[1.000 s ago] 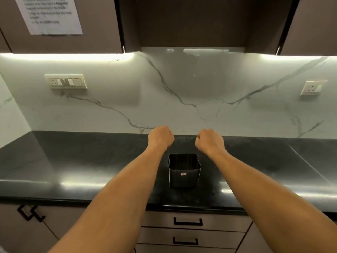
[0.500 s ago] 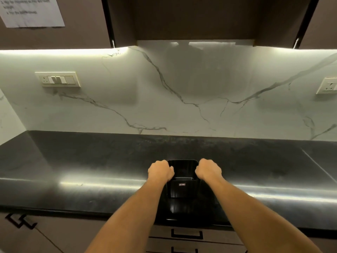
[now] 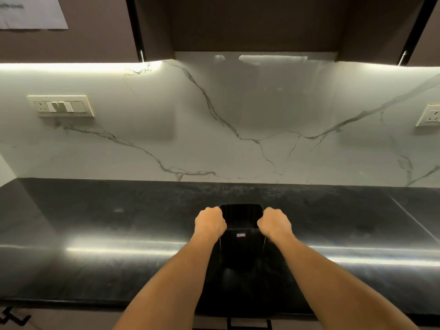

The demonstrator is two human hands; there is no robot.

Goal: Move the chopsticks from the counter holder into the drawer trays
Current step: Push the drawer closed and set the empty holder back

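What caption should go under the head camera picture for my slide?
Left hand and right hand curl beside the black holder on the dark counter.

Both hands, left point(image 3: 209, 223) and right point(image 3: 275, 225), show only their backs; the fingers curl under out of sight, so whether they grip the holder point(image 3: 241, 251) or merely lie against it cannot be told. They cover its upper side walls. Its inside is too dark to tell what it contains, and its small label point(image 3: 241, 235) is too small to read. The paper sheet point(image 3: 31, 13) is cut by the top and left edges, its print blurred. The right socket point(image 3: 429, 115) runs off the right edge. The drawer handle point(image 3: 248, 324) and cabinet handle point(image 3: 14, 317) are cropped at the bottom, as are both forearms.
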